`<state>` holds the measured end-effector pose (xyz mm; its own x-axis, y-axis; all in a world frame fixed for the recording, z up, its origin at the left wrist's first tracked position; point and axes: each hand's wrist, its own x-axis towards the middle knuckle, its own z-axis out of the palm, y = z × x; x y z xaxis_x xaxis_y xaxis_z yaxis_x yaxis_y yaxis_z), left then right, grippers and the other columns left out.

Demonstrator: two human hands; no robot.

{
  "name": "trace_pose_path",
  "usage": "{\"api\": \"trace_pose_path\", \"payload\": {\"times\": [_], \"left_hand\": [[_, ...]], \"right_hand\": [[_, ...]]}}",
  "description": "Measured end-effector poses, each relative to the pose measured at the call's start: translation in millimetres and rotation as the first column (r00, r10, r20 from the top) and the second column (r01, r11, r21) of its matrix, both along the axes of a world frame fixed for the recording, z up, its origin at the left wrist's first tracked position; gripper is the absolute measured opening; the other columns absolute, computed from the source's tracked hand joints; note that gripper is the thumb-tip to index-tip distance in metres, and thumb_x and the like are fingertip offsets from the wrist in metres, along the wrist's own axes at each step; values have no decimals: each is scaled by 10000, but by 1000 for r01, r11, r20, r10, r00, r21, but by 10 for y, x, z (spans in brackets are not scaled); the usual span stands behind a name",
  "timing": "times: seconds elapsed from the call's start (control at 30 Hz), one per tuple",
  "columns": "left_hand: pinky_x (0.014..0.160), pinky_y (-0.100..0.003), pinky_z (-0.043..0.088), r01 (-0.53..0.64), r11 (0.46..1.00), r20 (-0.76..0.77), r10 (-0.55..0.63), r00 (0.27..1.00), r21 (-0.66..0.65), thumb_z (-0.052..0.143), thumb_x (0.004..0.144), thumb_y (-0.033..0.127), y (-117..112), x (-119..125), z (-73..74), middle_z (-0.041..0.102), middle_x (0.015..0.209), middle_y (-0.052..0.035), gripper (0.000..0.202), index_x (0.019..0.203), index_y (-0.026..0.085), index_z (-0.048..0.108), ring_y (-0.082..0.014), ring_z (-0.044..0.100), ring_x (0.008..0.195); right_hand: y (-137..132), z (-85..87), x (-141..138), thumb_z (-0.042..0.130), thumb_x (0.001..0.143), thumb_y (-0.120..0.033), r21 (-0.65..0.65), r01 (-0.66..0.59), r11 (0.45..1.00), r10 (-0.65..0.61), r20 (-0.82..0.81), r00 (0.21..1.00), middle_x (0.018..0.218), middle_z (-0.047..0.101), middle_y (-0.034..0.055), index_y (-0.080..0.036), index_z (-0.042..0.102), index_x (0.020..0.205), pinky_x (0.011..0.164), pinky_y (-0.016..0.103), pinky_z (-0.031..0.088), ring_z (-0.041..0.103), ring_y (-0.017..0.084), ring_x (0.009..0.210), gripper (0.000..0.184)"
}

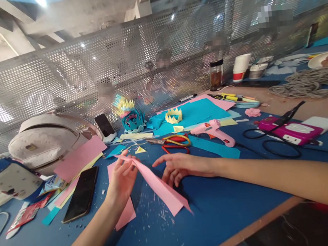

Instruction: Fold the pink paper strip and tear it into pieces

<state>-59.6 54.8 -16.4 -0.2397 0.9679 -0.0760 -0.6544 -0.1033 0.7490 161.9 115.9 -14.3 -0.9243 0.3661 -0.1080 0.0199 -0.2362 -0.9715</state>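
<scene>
My left hand (123, 179) pinches the near upper end of a long folded pink paper strip (158, 185) that slants down to the right across the blue table. My right hand (180, 168) rests on the table just behind the strip, fingers spread and pointing left, touching the strip's far edge. A second pink sheet (124, 213) lies flat under my left hand. Red and yellow handled scissors (176, 142) lie just beyond my hands.
A pink glue gun (215, 130) lies right of the scissors. A black phone (82, 192) lies at the left near pink paper and a white bag (42, 140). Paper crowns (131, 116) stand at the back. A magenta box (289, 131) with black cables sits right.
</scene>
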Motion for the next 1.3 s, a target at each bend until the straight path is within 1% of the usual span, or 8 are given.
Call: {"api": "trace_pose_path", "payload": {"times": [0.13,0.33,0.57,0.8,0.97,1.13,1.2,1.3], "left_hand": [[748,-268,532,133,978,152,-158,976,162,726,627,149,2,13,24,568,645,36,181,636,185,549,-122,589,699],[870,-313,515,141,970,31,-150,988,198,769,633,155,-95,-36,122,656,985,5,290,563,194,490,-208,597,1014],[774,-312,540,206,967,-206,-173,963,149,752,657,168,-100,-237,176,642,1168,-12,212,561,171,563,-274,608,1055],[857,-365,524,283,957,-45,-280,959,61,657,772,340,5,-237,111,586,1293,-55,190,930,238,681,-280,564,1156],[711,-380,564,533,842,-243,-536,809,-83,508,839,567,-13,-97,123,504,1357,-147,515,1208,217,583,-331,508,1203],[763,-352,525,699,651,-419,-746,518,-294,709,757,321,-258,188,158,620,1171,-133,543,1260,233,523,-270,638,990],[758,-317,511,651,671,-436,-734,520,-354,748,715,268,-307,264,163,684,994,-96,616,1273,223,490,-234,670,889],[651,-301,515,480,809,-518,-587,622,-339,767,681,288,-301,320,123,685,804,-48,678,1275,198,451,-209,672,708]], "right_hand": [[-30,-11,-9,669,795,-463,200,-20,980,31,-52,998,941,648,80,-157,524,1192,663,241,479,620,166,868,522],[-6,-16,24,491,858,-611,244,86,966,-73,-62,995,1193,569,94,-203,562,1195,784,266,460,530,200,1089,534],[59,15,42,756,740,-320,-129,265,956,-284,-166,944,1221,549,58,-234,540,1190,737,219,492,582,155,977,506],[89,-28,20,803,682,-233,-264,240,934,-289,-167,943,1136,605,47,-248,515,1255,792,232,508,615,137,929,641],[28,-5,33,804,682,-290,-80,70,994,-75,-70,995,893,651,4,-238,438,1357,731,217,497,632,111,785,770],[-23,46,43,840,603,-292,334,77,939,-84,8,996,1387,444,57,-269,461,1342,873,261,481,519,212,1155,830],[-24,56,43,827,620,-324,419,67,905,-84,22,996,1409,419,52,-275,465,1335,915,292,464,509,224,1168,803],[9,33,34,758,708,-390,484,175,857,-214,25,977,1288,525,67,-225,532,1248,881,293,461,536,216,1110,609]]}}
